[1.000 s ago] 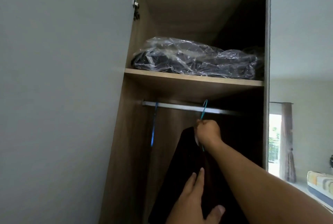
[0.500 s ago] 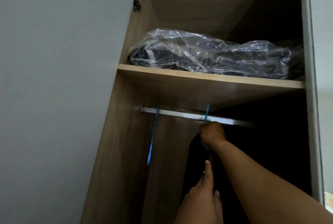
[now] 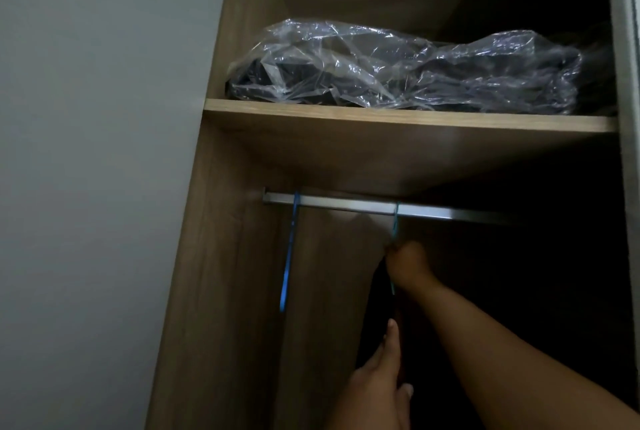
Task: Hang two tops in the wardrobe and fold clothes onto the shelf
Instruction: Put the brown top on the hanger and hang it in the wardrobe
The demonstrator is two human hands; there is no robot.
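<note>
Right hand point(image 3: 407, 265) gripping the blue hanger point(image 3: 394, 221) hooked on the metal rail point(image 3: 346, 203), dark top point(image 3: 379, 305) hanging below it, left hand point(image 3: 375, 384) with straight fingers touching the cloth (inside the wardrobe point(image 3: 221, 256)), empty blue hanger point(image 3: 289, 256) further left

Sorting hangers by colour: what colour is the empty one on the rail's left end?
Blue. The empty hanger shows clearly in the head view.

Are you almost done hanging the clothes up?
Not yet. One hanger's hook is over the rail with a dark top on it. The right hand grips it; the left hand touches the top. Another hanger looks bare. Second top and folding remain.
</note>
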